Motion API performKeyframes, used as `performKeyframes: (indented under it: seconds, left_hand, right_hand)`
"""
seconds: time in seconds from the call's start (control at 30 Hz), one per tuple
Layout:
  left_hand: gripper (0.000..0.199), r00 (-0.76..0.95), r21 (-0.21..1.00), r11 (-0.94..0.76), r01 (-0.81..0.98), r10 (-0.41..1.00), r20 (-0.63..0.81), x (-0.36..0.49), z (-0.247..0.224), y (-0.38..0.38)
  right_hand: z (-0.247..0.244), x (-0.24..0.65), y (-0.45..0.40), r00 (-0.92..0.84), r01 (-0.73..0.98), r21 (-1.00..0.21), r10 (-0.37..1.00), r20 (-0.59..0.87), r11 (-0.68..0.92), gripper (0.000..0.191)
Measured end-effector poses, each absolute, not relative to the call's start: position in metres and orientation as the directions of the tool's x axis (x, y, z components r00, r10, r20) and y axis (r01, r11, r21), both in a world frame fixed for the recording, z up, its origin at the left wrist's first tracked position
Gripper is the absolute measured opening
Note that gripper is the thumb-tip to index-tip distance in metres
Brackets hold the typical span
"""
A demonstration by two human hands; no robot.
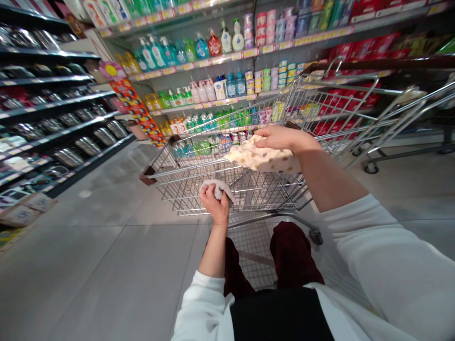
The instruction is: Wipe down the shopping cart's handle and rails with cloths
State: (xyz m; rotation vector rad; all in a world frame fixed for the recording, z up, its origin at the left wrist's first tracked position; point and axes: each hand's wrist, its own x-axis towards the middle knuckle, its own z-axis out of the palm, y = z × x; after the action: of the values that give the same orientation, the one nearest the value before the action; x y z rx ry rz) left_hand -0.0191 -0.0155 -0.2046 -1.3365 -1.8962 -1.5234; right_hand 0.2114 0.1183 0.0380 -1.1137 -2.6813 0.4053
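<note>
My left hand [214, 206] grips a small crumpled beige cloth [216, 189] against the near rail of a wire shopping cart [185, 174]. My right hand [280, 138] rests at the cart's far side, closed on a cream cloth with brown and coloured dots [261, 158]. That cloth drapes down from my palm into the cart's opening. The cart's basket holds nothing that I can see, and its wire mesh shows through below both hands.
Shelves of bottled soaps and detergents [199, 61] stand ahead. Black shelves of steel cookware [53, 118] line the left. A second wire cart [391, 113] stands to the right, and grey floor tiles [106, 246] run beneath.
</note>
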Motion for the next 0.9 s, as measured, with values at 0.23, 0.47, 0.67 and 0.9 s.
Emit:
performKeyframes:
  seconds: [0.23, 0.47, 0.67, 0.9]
  left_hand:
    - [0.047, -0.432, 0.512, 0.042, 0.858, 0.599, 0.674, -0.004, -0.209, 0.003]
    - [0.046, -0.384, 0.460, 0.051, 0.887, 0.636, 0.670, -0.020, -0.249, -0.006]
    - [0.049, -0.316, 0.421, 0.068, 0.904, 0.771, 0.553, -0.021, -0.277, -0.017]
    - [0.043, -0.268, 0.412, 0.066, 0.909, 0.849, 0.455, -0.017, -0.308, -0.034]
  right_hand:
    - [0.038, 0.212, 0.120, -0.693, 0.652, -0.355, 0.717, 0.079, 0.670, 0.017]
    - [0.038, 0.212, 0.118, -0.695, 0.662, -0.320, 0.715, 0.079, 0.678, 0.017]
    - [0.036, 0.212, 0.121, -0.701, 0.661, -0.291, 0.708, 0.088, 0.691, 0.020]
    - [0.035, 0.211, 0.125, -0.698, 0.660, -0.304, 0.710, 0.090, 0.687, 0.023]
